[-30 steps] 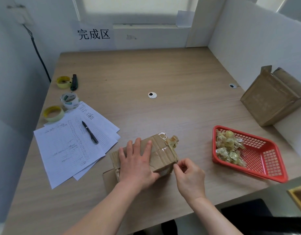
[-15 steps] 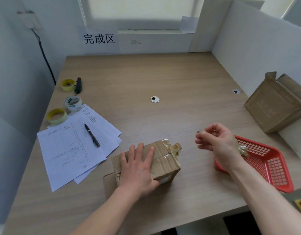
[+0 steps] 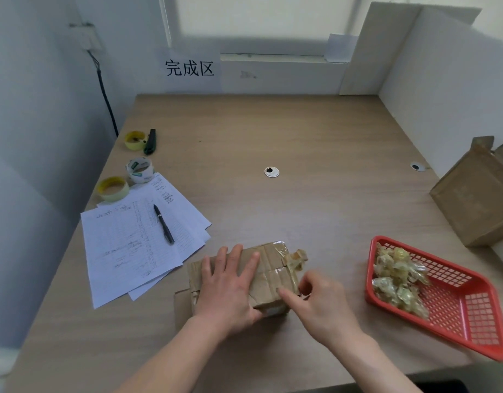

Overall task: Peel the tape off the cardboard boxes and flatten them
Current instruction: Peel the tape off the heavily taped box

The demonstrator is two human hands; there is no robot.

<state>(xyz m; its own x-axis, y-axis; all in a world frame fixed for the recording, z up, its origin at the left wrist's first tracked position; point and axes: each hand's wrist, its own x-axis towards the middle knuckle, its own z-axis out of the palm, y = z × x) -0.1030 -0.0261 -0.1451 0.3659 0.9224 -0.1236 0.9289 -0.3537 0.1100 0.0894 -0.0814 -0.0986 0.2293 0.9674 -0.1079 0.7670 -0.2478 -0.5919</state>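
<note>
A small brown cardboard box (image 3: pixel 268 275), wrapped in clear tape, sits near the front edge of the wooden table (image 3: pixel 273 131). A crumpled flap of peeled tape (image 3: pixel 295 258) sticks up at its far right corner. The left hand (image 3: pixel 230 287) presses flat on its top, fingers spread. The right hand (image 3: pixel 321 303) touches the box's right edge with its thumb; its blurred fingers seem curled, perhaps pinching tape. Right of it lies a red plastic basket (image 3: pixel 471 313) holding balled-up tape scraps (image 3: pixel 397 279).
</note>
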